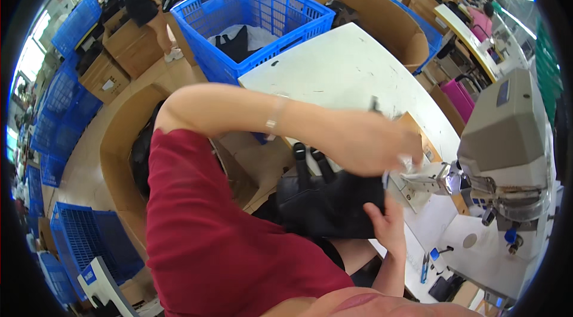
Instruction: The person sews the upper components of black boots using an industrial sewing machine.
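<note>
Here, left hand (370, 141) reaching across, right hand (388, 221) below, both hands gripping black bag (328, 200).

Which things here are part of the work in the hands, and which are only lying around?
In use: black bag, left hand, right hand, sewing machine.

Lying about: blue crate with clothes, cardboard boxes, small blue tool.

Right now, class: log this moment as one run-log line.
left hand: on black bag top | right hand: grips bag edge | bag: at sewing machine | table: white
</note>
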Action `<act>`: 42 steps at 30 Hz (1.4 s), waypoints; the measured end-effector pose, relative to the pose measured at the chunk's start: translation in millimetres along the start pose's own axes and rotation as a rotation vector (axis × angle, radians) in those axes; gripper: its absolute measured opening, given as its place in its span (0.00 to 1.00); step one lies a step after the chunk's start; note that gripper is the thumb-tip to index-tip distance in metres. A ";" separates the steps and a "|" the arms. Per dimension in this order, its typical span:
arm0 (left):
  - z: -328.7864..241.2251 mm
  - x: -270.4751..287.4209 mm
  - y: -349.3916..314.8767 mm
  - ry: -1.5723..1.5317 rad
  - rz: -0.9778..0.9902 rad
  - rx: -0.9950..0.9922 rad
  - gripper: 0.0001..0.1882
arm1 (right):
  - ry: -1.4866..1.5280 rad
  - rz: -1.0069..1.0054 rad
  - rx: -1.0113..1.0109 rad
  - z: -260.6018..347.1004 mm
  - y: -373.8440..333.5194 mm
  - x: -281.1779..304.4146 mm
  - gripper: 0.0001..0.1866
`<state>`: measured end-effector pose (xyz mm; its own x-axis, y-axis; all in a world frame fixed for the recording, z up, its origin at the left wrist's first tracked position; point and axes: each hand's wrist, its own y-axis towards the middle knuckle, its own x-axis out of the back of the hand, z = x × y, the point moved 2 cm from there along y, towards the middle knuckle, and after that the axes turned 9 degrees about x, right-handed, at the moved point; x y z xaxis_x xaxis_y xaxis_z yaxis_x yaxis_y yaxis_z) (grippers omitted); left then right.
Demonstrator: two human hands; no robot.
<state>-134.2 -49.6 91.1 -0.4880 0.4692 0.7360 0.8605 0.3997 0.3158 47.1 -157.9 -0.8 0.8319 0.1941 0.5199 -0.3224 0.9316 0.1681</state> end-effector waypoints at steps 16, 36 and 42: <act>7.1 -1.5 82.8 0.608 -0.354 0.097 0.09 | 0.626 -0.630 -0.055 -44.3 -5.6 32.7 0.12; 11.1 -82.3 -24.8 1.212 -0.353 -0.052 0.18 | 0.874 -1.055 0.004 -50.2 14.8 41.7 0.09; 1.4 -79.8 -18.0 1.213 -0.327 -0.050 0.19 | 0.785 -1.037 0.021 -43.8 10.8 50.7 0.08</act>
<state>-110.9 -93.1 25.9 -0.2543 -0.6815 0.6862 0.7423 0.3173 0.5902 105.5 -124.5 -9.3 0.7343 -0.4758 -0.4843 0.6255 0.7513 0.2104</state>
